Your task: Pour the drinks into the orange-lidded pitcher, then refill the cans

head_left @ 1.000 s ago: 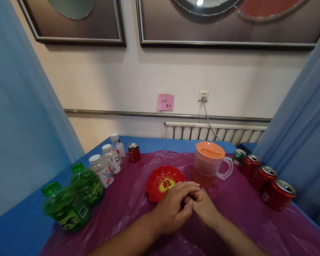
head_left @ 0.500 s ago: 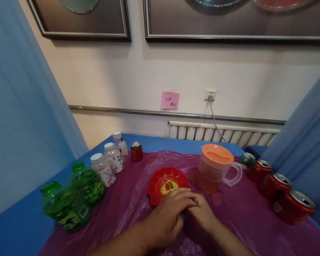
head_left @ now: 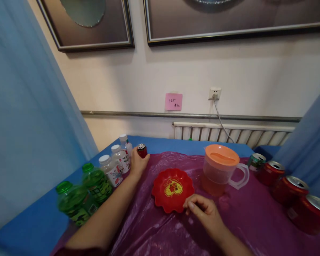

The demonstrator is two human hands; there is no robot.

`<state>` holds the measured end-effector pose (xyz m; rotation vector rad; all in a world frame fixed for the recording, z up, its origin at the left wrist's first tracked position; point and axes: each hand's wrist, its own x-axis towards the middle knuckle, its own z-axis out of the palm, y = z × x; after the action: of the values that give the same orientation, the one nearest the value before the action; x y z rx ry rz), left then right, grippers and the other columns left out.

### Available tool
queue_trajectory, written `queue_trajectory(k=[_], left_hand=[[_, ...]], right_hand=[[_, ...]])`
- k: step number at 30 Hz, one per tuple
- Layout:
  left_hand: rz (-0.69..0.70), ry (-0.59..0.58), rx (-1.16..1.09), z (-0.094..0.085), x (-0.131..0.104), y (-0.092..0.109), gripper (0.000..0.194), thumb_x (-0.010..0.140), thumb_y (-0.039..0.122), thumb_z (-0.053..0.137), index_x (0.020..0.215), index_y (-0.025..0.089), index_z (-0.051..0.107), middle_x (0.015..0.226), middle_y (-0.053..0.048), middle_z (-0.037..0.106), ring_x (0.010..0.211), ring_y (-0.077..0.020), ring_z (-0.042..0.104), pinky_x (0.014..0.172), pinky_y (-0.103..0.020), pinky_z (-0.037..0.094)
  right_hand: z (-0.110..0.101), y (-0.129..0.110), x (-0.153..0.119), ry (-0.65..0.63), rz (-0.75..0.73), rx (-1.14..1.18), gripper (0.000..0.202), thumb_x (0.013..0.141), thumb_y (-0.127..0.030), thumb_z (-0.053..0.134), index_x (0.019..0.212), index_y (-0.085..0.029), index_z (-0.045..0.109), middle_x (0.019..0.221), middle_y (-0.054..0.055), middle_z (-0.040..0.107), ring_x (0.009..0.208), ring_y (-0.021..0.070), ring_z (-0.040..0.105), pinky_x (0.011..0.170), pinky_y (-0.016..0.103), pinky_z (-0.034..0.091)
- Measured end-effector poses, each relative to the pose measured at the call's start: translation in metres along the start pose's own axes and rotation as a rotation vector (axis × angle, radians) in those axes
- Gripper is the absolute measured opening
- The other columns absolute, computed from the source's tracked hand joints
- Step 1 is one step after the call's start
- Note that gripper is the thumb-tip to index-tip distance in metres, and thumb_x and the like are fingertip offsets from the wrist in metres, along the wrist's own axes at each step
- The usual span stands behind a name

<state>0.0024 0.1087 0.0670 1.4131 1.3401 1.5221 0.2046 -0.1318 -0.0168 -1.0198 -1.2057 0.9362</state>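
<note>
At the back left, my left hand is closed around a small dark-red can with a black top, its thumb on the can's right side. The can stands upright, and part of it is hidden behind the hand. My right hand hovers at the front right rim of a red scalloped plate. Its fingers are loosely curled towards the thumb, and nothing shows between them. Whether the fingertips touch the rim, I cannot tell. The plate has a yellow printed pattern in its middle.
White-capped bottles and green bottles line the left side. A plastic jug with an orange lid stands right of the plate. Several cans form a row at the right. Purple plastic sheeting covers much of the blue table.
My hands were together in front of the plate. The left has reached forward and left to the small can and closed on it; the right stays near the plate. The view has shifted slightly.
</note>
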Motion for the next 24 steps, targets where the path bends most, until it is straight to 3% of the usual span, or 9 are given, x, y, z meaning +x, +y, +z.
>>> queue_trajectory(k=[2,5,10,14,18,22,24], left_hand=[[0.019,0.059,0.074,0.011,0.025,-0.006,0.066,0.060,0.008,0.081,0.120,0.015,0.055,0.155,-0.022,0.044,0.154,-0.0397,0.025,0.123,-0.045,0.024],[0.027,0.101,0.161,0.021,0.046,-0.016,0.070,0.061,0.008,0.081,0.123,0.012,0.050,0.157,-0.025,0.040,0.155,-0.0409,0.022,0.123,-0.044,0.023],[-0.023,0.123,0.229,0.028,0.060,-0.029,0.066,0.060,0.007,0.081,0.118,0.015,0.050,0.141,-0.024,0.056,0.145,-0.0406,0.042,0.116,-0.047,0.035],[0.011,0.108,0.238,0.028,0.058,-0.026,0.061,0.062,0.012,0.084,0.114,0.014,0.054,0.129,-0.019,0.063,0.136,-0.0394,0.051,0.115,-0.047,0.036],[0.108,0.050,0.224,0.028,0.029,-0.007,0.058,0.060,0.021,0.089,0.110,0.018,0.061,0.122,-0.012,0.066,0.128,-0.0332,0.057,0.114,-0.043,0.039],[0.288,-0.109,0.177,0.027,-0.032,0.021,0.060,0.059,0.028,0.091,0.113,0.023,0.066,0.117,-0.008,0.067,0.114,-0.0300,0.063,0.106,-0.040,0.045],[0.316,-0.172,0.122,0.025,-0.067,0.036,0.063,0.056,0.030,0.094,0.113,0.024,0.067,0.114,-0.007,0.069,0.111,-0.0307,0.065,0.103,-0.040,0.047]], right_hand=[[0.000,0.005,0.001,-0.003,-0.021,-0.046,0.036,0.093,-0.050,0.064,0.079,-0.018,0.073,0.079,0.006,0.072,0.069,0.0166,0.065,0.069,0.029,0.049],[-0.001,0.011,0.003,-0.009,-0.053,-0.110,0.035,0.095,-0.048,0.062,0.078,-0.018,0.072,0.079,0.006,0.072,0.070,0.0164,0.065,0.069,0.028,0.048],[0.001,0.014,0.007,-0.046,-0.102,-0.196,0.032,0.097,-0.040,0.058,0.077,-0.018,0.070,0.078,0.005,0.071,0.072,0.0158,0.064,0.070,0.027,0.048],[0.003,0.013,0.005,-0.075,-0.122,-0.235,0.028,0.098,-0.034,0.057,0.077,-0.019,0.068,0.076,0.004,0.070,0.071,0.0150,0.063,0.070,0.026,0.047],[0.004,0.012,0.003,-0.078,-0.141,-0.270,0.022,0.097,-0.027,0.057,0.079,-0.020,0.067,0.078,0.003,0.070,0.073,0.0144,0.063,0.072,0.026,0.047],[0.008,0.010,0.001,0.035,-0.163,-0.321,0.010,0.095,-0.023,0.059,0.092,-0.021,0.069,0.090,0.004,0.073,0.084,0.0165,0.067,0.079,0.027,0.051],[0.011,0.006,-0.001,0.135,-0.173,-0.365,0.015,0.094,-0.022,0.060,0.106,-0.022,0.068,0.104,0.006,0.073,0.095,0.0184,0.068,0.085,0.030,0.053]])
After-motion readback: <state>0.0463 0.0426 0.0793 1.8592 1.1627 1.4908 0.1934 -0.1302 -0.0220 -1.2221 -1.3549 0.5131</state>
